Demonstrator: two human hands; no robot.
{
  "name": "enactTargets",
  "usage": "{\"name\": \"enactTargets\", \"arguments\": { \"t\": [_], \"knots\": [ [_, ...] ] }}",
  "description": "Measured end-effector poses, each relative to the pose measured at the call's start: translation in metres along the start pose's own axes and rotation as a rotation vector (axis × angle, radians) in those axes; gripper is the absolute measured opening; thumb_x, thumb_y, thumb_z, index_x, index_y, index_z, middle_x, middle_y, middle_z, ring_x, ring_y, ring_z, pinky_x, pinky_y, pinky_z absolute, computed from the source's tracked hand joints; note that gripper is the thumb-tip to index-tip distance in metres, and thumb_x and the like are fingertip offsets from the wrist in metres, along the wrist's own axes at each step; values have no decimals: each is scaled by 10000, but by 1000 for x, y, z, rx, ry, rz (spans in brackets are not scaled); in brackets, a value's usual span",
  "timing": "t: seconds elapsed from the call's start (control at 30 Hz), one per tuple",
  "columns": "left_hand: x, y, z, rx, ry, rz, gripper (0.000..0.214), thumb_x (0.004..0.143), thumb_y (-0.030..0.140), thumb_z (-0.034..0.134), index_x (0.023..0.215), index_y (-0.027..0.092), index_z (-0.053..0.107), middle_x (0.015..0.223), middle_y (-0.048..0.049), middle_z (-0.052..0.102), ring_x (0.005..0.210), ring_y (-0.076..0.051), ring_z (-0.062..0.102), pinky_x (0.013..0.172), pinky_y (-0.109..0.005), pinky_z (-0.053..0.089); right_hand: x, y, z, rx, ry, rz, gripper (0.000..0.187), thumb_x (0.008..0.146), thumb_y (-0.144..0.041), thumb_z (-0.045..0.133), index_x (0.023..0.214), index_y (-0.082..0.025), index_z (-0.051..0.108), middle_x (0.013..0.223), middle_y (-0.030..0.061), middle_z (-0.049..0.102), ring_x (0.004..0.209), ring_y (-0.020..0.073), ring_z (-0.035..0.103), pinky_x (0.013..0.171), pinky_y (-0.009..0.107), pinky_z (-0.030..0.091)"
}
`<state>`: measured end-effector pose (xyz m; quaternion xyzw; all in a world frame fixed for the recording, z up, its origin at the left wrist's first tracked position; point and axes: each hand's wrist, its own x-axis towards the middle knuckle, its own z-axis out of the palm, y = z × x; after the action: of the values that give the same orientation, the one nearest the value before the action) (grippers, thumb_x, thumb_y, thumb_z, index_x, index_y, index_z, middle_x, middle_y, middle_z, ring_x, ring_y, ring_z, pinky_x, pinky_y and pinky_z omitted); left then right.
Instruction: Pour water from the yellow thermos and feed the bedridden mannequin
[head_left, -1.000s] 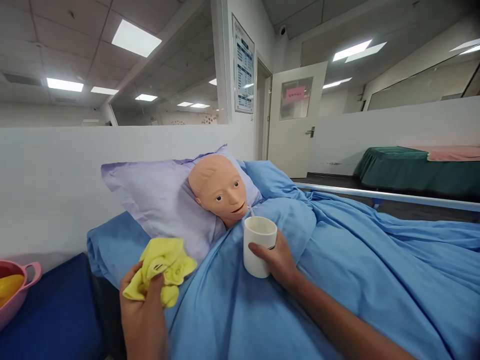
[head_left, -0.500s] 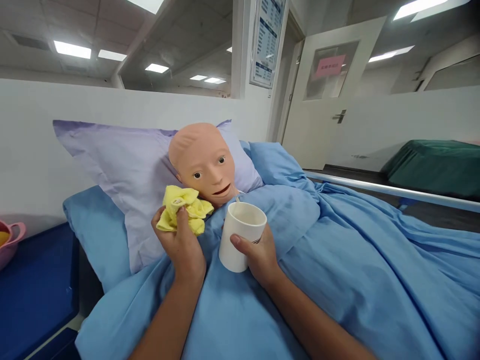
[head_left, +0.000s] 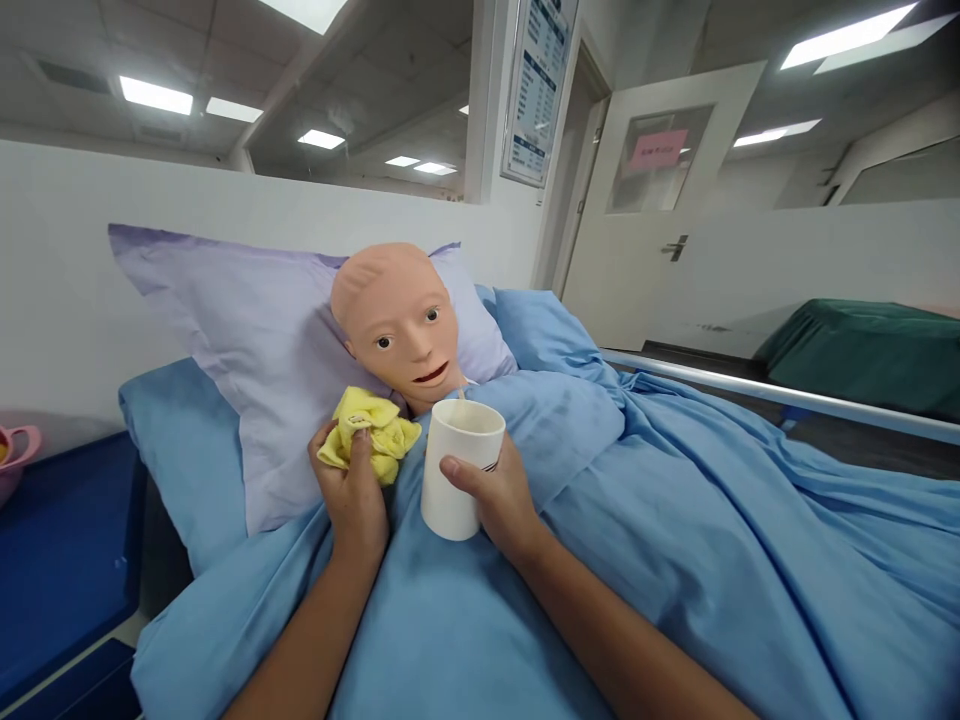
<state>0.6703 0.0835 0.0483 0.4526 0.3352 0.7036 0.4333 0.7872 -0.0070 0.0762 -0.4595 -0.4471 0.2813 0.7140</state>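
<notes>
A crumpled yellow cloth [head_left: 382, 440] is gripped in my left hand [head_left: 356, 500], just below the chin of a bald manikin head [head_left: 394, 315]. My right hand [head_left: 499, 500] is wrapped round a white cup [head_left: 454, 480], thumb on the near side, held upright over the blue quilt [head_left: 660, 520]. A thin straw [head_left: 462, 394] shows at the cup's far rim; its lower end is hidden. The manikin lies with its mouth slightly parted, its head on a lilac pillow [head_left: 255, 320], and the quilt covers its body.
On the left a dark blue bedside table [head_left: 67, 570] carries a pink basket [head_left: 22, 450], cut off by the picture edge. A pale bed rail [head_left: 750, 385] runs along the far side. Beyond it stand a green-covered bed [head_left: 862, 350] and a door [head_left: 667, 200].
The cup in my right hand has shifted a little left, away from the manikin's mouth. The cloth in my left hand sits slightly lower. The view has tilted slightly.
</notes>
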Motion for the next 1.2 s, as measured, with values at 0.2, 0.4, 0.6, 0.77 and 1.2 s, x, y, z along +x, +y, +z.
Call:
{"name": "enactTargets", "arguments": {
  "t": [0.2, 0.4, 0.6, 0.77, 1.2],
  "knots": [
    [6, -3, 1, -145, -33, -130, 390, 834, 469, 642, 1141, 251, 537, 1144, -76, 660, 999, -194, 680, 826, -308, 571, 1, 1, 2, -19, -20, 14, 534, 642, -514, 839, 1030, -210, 633, 878, 26, 695, 763, 204, 642, 694, 331, 548],
    [4, 2, 2, -213, -47, -186, 400, 799, 436, 694, 1123, 242, 562, 1070, -46, 674, 923, -171, 679, 798, -303, 563, 3, -4, 0, -44, -88, 45, 542, 650, -520, 828, 1041, -209, 619, 874, 19, 677, 765, 194, 624, 677, 313, 526],
    [1, 4, 1, -295, -49, -205, 453, 775, 427, 736, 1138, 204, 583, 993, -27, 682, 879, -161, 675, 825, -327, 556, 5, -10, -2, -33, -134, 98, 549, 659, -509, 841, 1059, -216, 606, 852, 2, 660, 746, 172, 613, 643, 278, 510],
    [1, 4, -2, -338, -46, -208, 443, 775, 410, 737, 1132, 191, 593, 1000, -33, 690, 874, -157, 680, 810, -311, 559, 9, -10, -7, 86, -207, 203, 500, 711, -524, 800, 1049, -204, 618, 881, 29, 673, 756, 196, 651, 649, 310, 534],
    [0, 4, -3, -367, -42, -226, 434, 751, 392, 760, 1106, 194, 610, 974, -14, 690, 852, -138, 675, 783, -274, 556, 17, -18, -26, 42, -175, 223, 496, 731, -545, 770, 1058, -201, 629, 893, 62, 696, 767, 232, 669, 647, 338, 542]
  ]
}}
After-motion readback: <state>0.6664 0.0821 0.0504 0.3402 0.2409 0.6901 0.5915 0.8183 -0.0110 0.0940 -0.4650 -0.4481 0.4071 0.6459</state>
